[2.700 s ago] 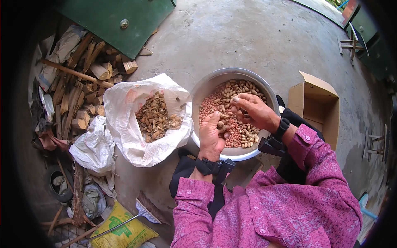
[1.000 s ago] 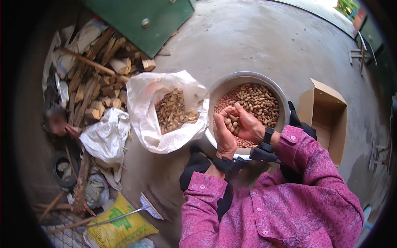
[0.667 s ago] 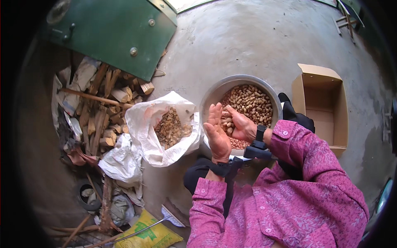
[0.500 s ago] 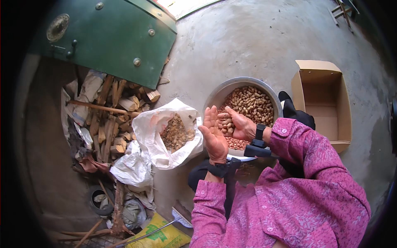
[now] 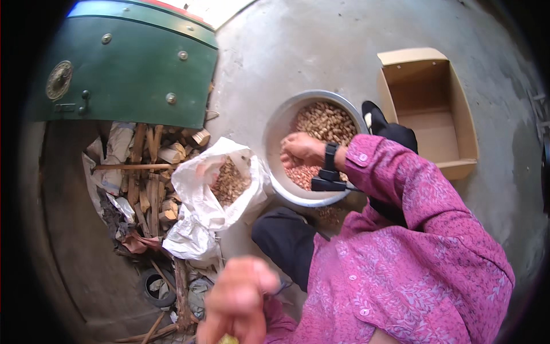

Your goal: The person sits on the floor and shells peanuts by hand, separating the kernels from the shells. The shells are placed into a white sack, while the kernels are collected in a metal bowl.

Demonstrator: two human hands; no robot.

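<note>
My right hand (image 5: 302, 150) is inside a round metal basin (image 5: 275, 172), its fingers curled closed above the shelled pink peanut kernels (image 5: 302, 176). What those fingers hold, if anything, is hidden. Unshelled peanuts (image 5: 329, 122) fill the far side of the basin. Smeared by motion, my left hand (image 5: 236, 298) is raised close to the camera at the lower middle, away from the basin; its grip cannot be made out. Left of the basin stands a white woven sack (image 5: 197, 178), its mouth wide, with brown peanut shells (image 5: 230, 182) inside.
An opened cardboard box (image 5: 464, 120) stands right of the basin, beside my dark shoe (image 5: 375, 117). Split firewood (image 5: 152, 192) is piled at left below a green metal door (image 5: 137, 74). A small black tyre (image 5: 157, 288) lies at lower left.
My left hand has left the basin's edge and come down and toward the camera. My right hand has turned over and closed, with the peanuts in its palm out of sight. The view has shifted.
</note>
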